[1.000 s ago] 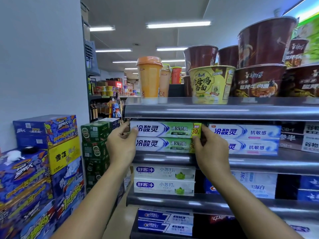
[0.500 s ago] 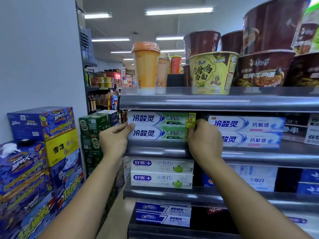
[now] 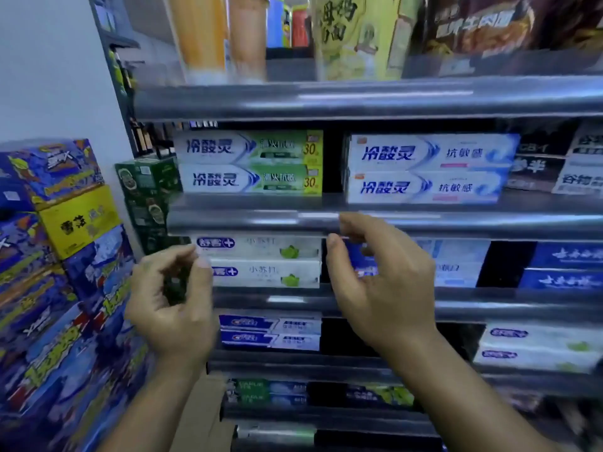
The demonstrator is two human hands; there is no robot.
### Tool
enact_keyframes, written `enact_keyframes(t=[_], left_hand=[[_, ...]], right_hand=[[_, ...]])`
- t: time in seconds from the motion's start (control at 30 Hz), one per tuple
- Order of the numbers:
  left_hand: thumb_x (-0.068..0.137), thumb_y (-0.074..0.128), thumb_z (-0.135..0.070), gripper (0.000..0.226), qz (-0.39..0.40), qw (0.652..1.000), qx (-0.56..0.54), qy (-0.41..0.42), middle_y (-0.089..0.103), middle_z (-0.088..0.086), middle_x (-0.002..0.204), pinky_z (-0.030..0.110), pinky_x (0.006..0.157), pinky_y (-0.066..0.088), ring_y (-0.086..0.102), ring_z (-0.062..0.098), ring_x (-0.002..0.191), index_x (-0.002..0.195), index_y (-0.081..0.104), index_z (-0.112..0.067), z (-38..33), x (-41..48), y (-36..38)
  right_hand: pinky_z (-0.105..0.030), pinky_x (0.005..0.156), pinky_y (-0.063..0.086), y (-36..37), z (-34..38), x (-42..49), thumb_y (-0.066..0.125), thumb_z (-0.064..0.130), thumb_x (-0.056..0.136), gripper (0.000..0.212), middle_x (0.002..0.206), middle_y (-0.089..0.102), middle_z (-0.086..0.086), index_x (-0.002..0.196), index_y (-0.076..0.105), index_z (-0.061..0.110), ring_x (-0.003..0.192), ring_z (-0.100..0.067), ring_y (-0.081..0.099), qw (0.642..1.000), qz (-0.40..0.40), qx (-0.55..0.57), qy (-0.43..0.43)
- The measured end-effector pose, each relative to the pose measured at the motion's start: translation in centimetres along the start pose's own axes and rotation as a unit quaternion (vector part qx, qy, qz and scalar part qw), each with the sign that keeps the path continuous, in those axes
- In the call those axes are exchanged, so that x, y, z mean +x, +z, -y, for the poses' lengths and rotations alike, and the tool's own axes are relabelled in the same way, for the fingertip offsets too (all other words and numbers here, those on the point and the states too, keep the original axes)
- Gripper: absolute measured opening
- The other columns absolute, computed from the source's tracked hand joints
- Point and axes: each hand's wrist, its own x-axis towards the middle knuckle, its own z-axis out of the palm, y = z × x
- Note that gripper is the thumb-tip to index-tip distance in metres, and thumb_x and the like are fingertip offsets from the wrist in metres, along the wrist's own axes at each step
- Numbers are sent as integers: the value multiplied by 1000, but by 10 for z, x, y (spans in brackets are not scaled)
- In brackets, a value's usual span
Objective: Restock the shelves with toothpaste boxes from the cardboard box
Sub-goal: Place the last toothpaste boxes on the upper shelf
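- The left hand (image 3: 173, 301) is hovering in front of the shelving, below the stocked row. Its fingers are curling loosely, thumb and forefinger close together, and are holding nothing.
- The right hand (image 3: 385, 288) is hovering just below the shelf rail (image 3: 489, 220). Its fingers are spreading apart, slightly bent, and are clamping on nothing.
- Two green toothpaste boxes (image 3: 251, 161) are lying stacked flat at the left end of that shelf, faces outward, apart from both hands. A gap is separating them from the blue toothpaste boxes (image 3: 424, 169) to their right.
- A brown cardboard flap (image 3: 199, 412) is showing between the forearms near the bottom edge. It is probably part of the cardboard box, but its contents are not showing.
- Judgement: one placement appears complete, and the next step is likely calling for a reach down to the supply.
- Risk: the upper green box is resting only on the lower one. A knuckle brushing the stack could be sliding it askew or over the rail.
- Risk: the view is blurring, which suggests head motion. A reach made without looking could be causing a missed grip or a crushed carton.
- Risk: the white toothpaste boxes (image 3: 261, 262) on the shelf below are sitting directly behind both hands. A careless sweep could be pushing them out of line.
- Risk: the drink cartons (image 3: 65, 223) stacked at the left are standing near the left forearm. An elbow swing could be knocking them.
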Motion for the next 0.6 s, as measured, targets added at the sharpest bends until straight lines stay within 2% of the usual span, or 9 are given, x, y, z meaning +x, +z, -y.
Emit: enact_keyframes(t=[0.07, 0.1, 0.17, 0.23, 0.27, 0.33, 0.43, 0.5, 0.6], left_hand=[[99, 64, -23, 13, 93, 995, 18, 27, 64, -4, 96, 33, 82, 47, 62, 24, 90, 104, 66, -12, -10, -60, -4], [99, 64, -23, 13, 138, 990, 22, 14, 64, -8, 98, 33, 81, 47, 63, 21, 90, 103, 66, -11, -14, -91, -3], [98, 63, -25, 13, 223, 973, 29, -58, 64, -14, 99, 28, 81, 48, 64, 10, 91, 101, 66, -13, -18, -155, -1], [94, 66, -29, 6, 308, 935, 56, -168, 65, -25, 96, 18, 78, 49, 62, -5, 89, 100, 67, -26, -16, -222, 2], [92, 68, -29, 8, 349, 906, 79, -227, 66, -28, 90, 15, 74, 49, 62, -9, 86, 95, 66, -36, -12, -259, 1], [90, 74, -17, 32, 426, 835, 114, -330, 68, -27, 86, 11, 65, 47, 62, -8, 80, 87, 64, -47, -2, -335, -4], [88, 73, 3, 50, 529, 717, 132, -435, 71, -21, 84, 7, 65, 46, 66, -2, 77, 87, 69, -46, 12, -445, -19], [86, 71, 7, 49, 570, 648, 171, -475, 73, -20, 83, 6, 69, 47, 68, -1, 78, 87, 69, -42, 23, -515, -24], [89, 73, -5, 27, 602, 556, 216, -531, 75, -9, 87, 21, 76, 55, 68, 2, 79, 92, 71, -31, 43, -617, -30]], right_hand=[[-36, 68, 57, -19, -20, -42, 70, 14, 90, 17, 87, 75, -2, 103, 75, 5, 78, -18, 70, 998, 44, 18, 35], [-36, 70, 58, -29, -32, -66, 70, 15, 90, 17, 89, 75, -2, 103, 75, 5, 80, -17, 71, 994, 77, 29, 72], [-39, 72, 59, -50, -58, -120, 67, 19, 92, 21, 93, 76, -3, 106, 76, 6, 84, -19, 72, 971, 162, 35, 170], [-42, 71, 59, -72, -87, -184, 65, 23, 94, 22, 95, 75, -4, 108, 76, 9, 84, -22, 72, 926, 252, 18, 280], [-41, 69, 58, -84, -102, -218, 65, 23, 94, 21, 93, 75, -4, 107, 76, 11, 83, -22, 71, 899, 286, 7, 332], [-36, 62, 53, -107, -129, -290, 66, 18, 93, 12, 85, 73, -1, 98, 76, 14, 75, -20, 67, 849, 328, -15, 414], [-38, 63, 51, -138, -164, -405, 63, 17, 89, 9, 80, 72, -5, 85, 71, 15, 76, -27, 67, 743, 403, -60, 532], [-42, 70, 54, -155, -183, -485, 60, 20, 89, 12, 86, 72, -10, 85, 68, 12, 87, -33, 68, 660, 465, -81, 585], [-40, 72, 54, -169, -206, -598, 59, 19, 92, 17, 98, 72, -14, 99, 70, 9, 92, -36, 66, 580, 504, -93, 633]])
